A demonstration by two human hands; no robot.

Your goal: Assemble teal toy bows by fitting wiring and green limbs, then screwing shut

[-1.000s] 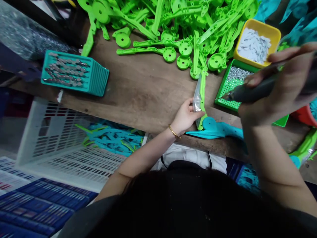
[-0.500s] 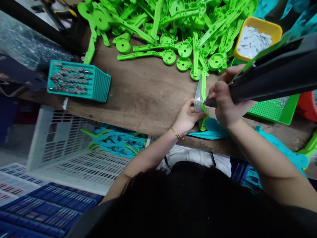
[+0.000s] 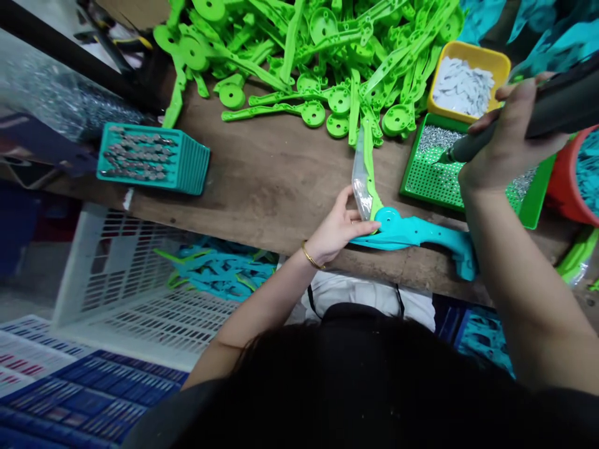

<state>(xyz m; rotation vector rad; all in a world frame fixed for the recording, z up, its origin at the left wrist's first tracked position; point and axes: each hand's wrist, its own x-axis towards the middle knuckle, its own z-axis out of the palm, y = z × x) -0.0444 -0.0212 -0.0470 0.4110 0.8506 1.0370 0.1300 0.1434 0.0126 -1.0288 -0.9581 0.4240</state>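
Observation:
My left hand [image 3: 336,229], with a gold bangle at the wrist, pinches a jointed plastic piece near its round pivot. This piece has a blue curved part [image 3: 421,232] lying along the table's front edge and a bright green arm [image 3: 369,163] pointing away from me. A clear plastic blade [image 3: 360,181] lies along the arm's left side. Wrapped in my right hand [image 3: 505,146] is a dark electric screwdriver [image 3: 564,103], its tip over the green perforated tray [image 3: 528,215]. Small silver screws [image 3: 437,138] lie heaped in that tray.
Bright green plastic arms [image 3: 322,62] are piled at the back. A yellow tub [image 3: 501,65] holds white pieces. At left stands a teal stack of trays [image 3: 193,163] with metal parts. A red bucket [image 3: 564,190] is at right; a white crate [image 3: 79,274] sits below.
My right hand has moved the screwdriver right, away from the green arm, to over the screw tray. The jointed piece, still in my left hand, has shifted slightly left, uncovering its blue part.

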